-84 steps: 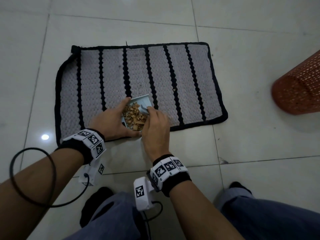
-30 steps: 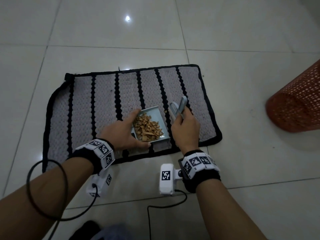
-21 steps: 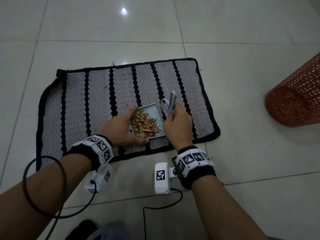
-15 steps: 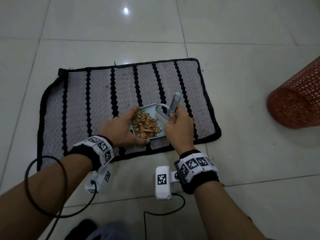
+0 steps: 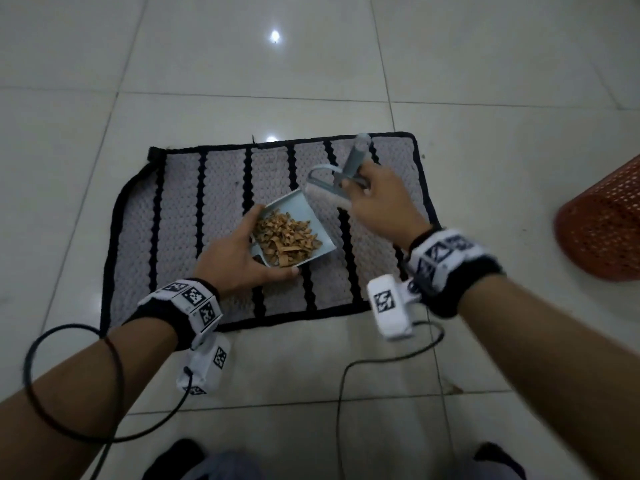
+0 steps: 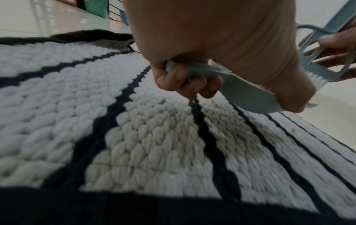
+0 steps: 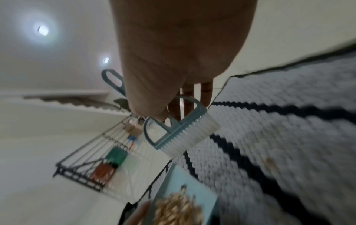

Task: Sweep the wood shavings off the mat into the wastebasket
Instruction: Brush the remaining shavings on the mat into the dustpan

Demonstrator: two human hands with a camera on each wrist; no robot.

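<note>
The wood shavings [image 5: 285,237] lie heaped in one pale blue dustpan [image 5: 317,218], held above the middle of the mat [image 5: 180,216], toward its near edge. The left hand [image 5: 235,261] grips the dustpan from its left side, thumb along the near rim and fingers curled under the handle end, as the left wrist view shows with the fingers [image 6: 192,85] wrapped around the blue plastic. The right hand [image 5: 377,202] holds one small blue brush [image 5: 332,188] with white bristles, just beyond the dustpan's far right corner and above the mat's far right part; its fingers pinch the brush handle, which points up and away. In the right wrist view the brush [image 7: 183,134] hangs bristles-down over the mat, apart from the dustpan. One orange mesh wastebasket [image 5: 602,223] lies on its side on the tiled floor [image 5: 485,81], well apart from the mat's right edge. One small brown speck shows on the mat [image 7: 289,121] in that view, blurred.
</note>
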